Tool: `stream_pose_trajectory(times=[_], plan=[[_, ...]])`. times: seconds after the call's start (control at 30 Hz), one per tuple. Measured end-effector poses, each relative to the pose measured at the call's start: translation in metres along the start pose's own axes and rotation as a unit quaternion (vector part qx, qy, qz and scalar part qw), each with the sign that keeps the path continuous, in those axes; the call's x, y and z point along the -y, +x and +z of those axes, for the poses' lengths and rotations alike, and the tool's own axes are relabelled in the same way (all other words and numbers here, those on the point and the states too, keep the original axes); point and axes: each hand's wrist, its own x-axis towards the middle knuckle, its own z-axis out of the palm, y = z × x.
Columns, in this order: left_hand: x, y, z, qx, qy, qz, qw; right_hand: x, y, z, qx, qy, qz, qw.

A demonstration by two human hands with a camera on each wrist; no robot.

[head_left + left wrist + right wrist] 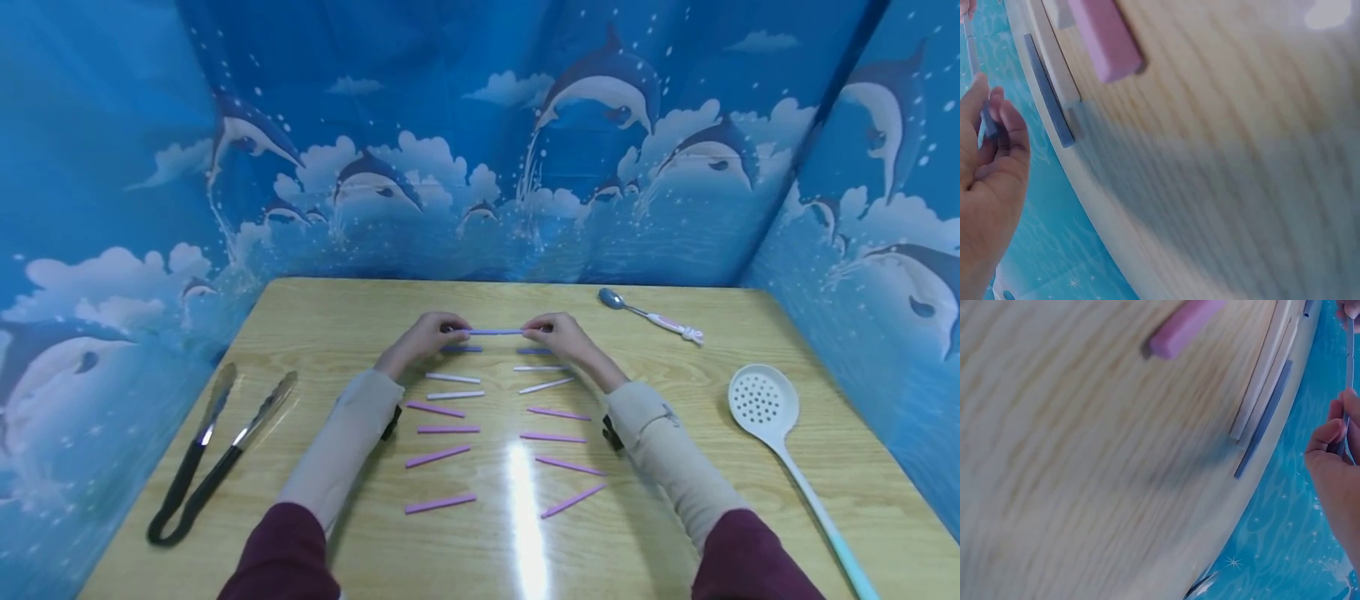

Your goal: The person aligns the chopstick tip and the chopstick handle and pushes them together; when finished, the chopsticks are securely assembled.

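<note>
A thin blue stick (495,332) runs level between both hands near the table's far edge. My left hand (435,333) pinches its left end with thumb and fingers. At the other end, my right hand (561,333) holds it in the same kind of pinch. Just nearer than the hands lie a blue stick (463,349) on the left and another blue stick (534,352) on the right, each partly hidden. Both wrist views show the held stick (990,122) raised off the tabletop, the curtain behind it.
Two columns of sticks continue toward me: white sticks (456,395), then several pink sticks (448,430). Black-handled tongs (183,487) lie at left. A spoon (637,312) lies at the back right, and a white skimmer (780,437) at right. A dolphin-print curtain (465,225) borders the wooden table (337,302).
</note>
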Motion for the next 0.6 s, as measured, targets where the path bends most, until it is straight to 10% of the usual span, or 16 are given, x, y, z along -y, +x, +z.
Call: stream_pose_trajectory(times=[0.6], plan=[[-0.003,-0.013,-0.006,-0.036,-0.103,-0.025,0.9937,0.015,-0.003,-0.004,-0.009,0.055,-0.001,0.9984]])
